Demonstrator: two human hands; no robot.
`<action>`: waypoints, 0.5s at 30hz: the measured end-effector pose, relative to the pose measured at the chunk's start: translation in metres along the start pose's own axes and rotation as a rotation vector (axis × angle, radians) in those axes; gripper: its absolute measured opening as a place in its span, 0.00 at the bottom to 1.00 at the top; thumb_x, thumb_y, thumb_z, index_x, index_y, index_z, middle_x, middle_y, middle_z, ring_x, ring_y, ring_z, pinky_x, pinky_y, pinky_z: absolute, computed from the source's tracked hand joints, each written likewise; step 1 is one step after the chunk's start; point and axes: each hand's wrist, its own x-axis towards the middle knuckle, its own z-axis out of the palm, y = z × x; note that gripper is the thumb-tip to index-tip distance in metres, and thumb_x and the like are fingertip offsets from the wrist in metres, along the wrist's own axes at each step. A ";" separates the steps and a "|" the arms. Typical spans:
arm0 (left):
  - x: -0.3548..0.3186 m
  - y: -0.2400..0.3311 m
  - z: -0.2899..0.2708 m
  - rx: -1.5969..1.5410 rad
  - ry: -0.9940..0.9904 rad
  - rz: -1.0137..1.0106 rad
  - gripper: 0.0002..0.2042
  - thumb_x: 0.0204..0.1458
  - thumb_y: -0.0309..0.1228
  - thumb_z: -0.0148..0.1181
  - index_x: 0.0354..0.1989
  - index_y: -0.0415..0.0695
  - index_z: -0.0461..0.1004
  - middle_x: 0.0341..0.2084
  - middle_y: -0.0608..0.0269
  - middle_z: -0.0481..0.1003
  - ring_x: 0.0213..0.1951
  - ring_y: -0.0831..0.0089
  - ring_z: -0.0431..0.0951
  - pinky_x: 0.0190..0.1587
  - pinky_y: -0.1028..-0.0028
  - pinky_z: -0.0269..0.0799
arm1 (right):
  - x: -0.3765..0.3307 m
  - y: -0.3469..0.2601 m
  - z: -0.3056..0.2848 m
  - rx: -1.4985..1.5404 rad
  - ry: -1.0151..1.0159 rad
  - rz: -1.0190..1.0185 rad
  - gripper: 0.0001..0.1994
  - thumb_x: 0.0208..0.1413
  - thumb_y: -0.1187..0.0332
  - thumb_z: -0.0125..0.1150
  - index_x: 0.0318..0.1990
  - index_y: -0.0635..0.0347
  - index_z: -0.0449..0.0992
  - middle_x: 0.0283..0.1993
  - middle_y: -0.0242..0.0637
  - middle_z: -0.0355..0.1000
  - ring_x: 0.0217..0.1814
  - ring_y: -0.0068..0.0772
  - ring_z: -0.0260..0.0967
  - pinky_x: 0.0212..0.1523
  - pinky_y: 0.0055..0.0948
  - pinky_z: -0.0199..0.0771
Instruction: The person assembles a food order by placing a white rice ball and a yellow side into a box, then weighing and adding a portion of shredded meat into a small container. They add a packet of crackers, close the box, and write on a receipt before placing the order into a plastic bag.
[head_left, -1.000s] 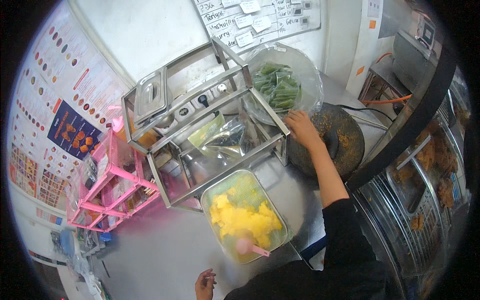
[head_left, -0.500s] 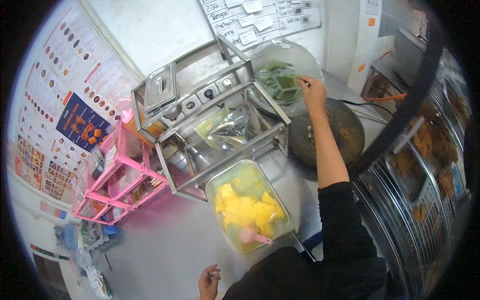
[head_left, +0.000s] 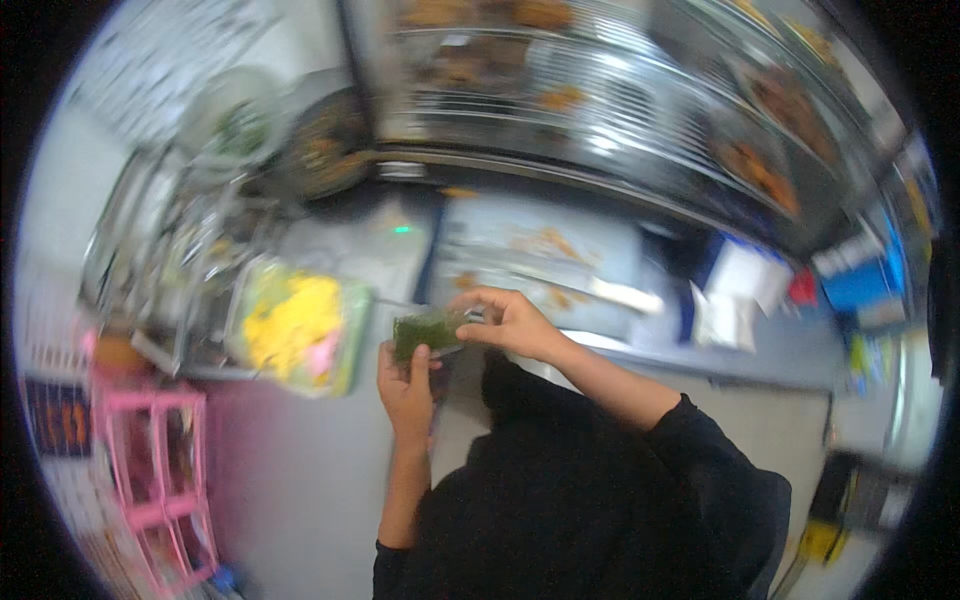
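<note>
Near the centre of the frame, your left hand [head_left: 405,396] pinches the small green packet [head_left: 422,333] between thumb and fingers while your right hand's [head_left: 508,320] grip pinches its right end, with the tray [head_left: 355,345] of yellow food [head_left: 290,323] just left on the tabletop [head_left: 290,470].

The operator is wearing a loose black garment [head_left: 580,500], its main section filling the area from 5 to 6 o'clock. The right sleeve [head_left: 715,455], at 4 o'clock, is showing the same black and is stopping short of the wrist, leaving the right hand [head_left: 512,322] bare. The left sleeve [head_left: 390,572], near 7 o'clock, is likewise showing black and leaving the left hand [head_left: 405,398] bare. Motion blur is obscuring fabric detail.
</note>
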 end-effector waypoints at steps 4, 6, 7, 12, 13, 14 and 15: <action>-0.034 -0.033 0.071 0.137 -0.546 -0.054 0.15 0.50 0.26 0.56 0.45 0.37 0.64 0.34 0.61 0.71 0.34 0.76 0.72 0.37 0.77 0.69 | -0.095 0.007 -0.075 -0.419 0.157 -0.167 0.13 0.46 0.67 0.62 0.40 0.61 0.76 0.32 0.37 0.74 0.28 0.20 0.69 0.25 0.19 0.68; -0.049 -0.043 0.101 0.234 -0.747 0.034 0.20 0.48 0.26 0.57 0.49 0.38 0.62 0.38 0.58 0.70 0.38 0.74 0.71 0.40 0.76 0.68 | -0.143 0.002 -0.111 -0.430 0.293 -0.057 0.10 0.46 0.71 0.60 0.38 0.59 0.77 0.35 0.40 0.74 0.34 0.28 0.72 0.31 0.25 0.72; -0.055 -0.048 0.117 0.274 -0.815 0.146 0.22 0.48 0.26 0.58 0.52 0.39 0.60 0.41 0.56 0.69 0.40 0.73 0.70 0.42 0.75 0.68 | -0.169 -0.002 -0.131 -0.294 0.340 0.062 0.09 0.47 0.73 0.59 0.38 0.58 0.77 0.36 0.41 0.74 0.35 0.30 0.73 0.34 0.27 0.72; -0.056 -0.067 0.183 0.310 -0.941 0.061 0.30 0.45 0.26 0.59 0.58 0.41 0.54 0.48 0.54 0.64 0.46 0.69 0.67 0.45 0.71 0.67 | -0.236 0.003 -0.234 -1.225 0.958 -0.024 0.06 0.44 0.75 0.58 0.31 0.57 0.77 0.31 0.35 0.73 0.29 0.37 0.71 0.29 0.28 0.70; -0.058 -0.073 0.199 0.314 -0.941 0.056 0.29 0.45 0.26 0.59 0.58 0.42 0.55 0.49 0.54 0.64 0.46 0.68 0.67 0.45 0.71 0.67 | -0.236 0.013 -0.252 -1.274 0.955 -0.026 0.05 0.45 0.74 0.57 0.31 0.56 0.77 0.30 0.34 0.73 0.29 0.37 0.71 0.29 0.29 0.70; -0.061 -0.080 0.217 0.317 -0.939 0.053 0.29 0.45 0.26 0.58 0.57 0.42 0.55 0.49 0.54 0.63 0.46 0.68 0.67 0.44 0.71 0.67 | -0.233 0.024 -0.266 -1.324 0.960 -0.021 0.04 0.45 0.72 0.57 0.30 0.55 0.77 0.30 0.33 0.73 0.29 0.38 0.71 0.28 0.30 0.70; -0.064 -0.088 0.234 0.299 -0.936 0.052 0.29 0.46 0.26 0.58 0.57 0.42 0.55 0.49 0.53 0.63 0.46 0.68 0.67 0.44 0.71 0.68 | -0.230 0.035 -0.277 -1.329 0.919 -0.019 0.06 0.45 0.72 0.55 0.31 0.53 0.77 0.31 0.32 0.72 0.30 0.37 0.71 0.29 0.31 0.70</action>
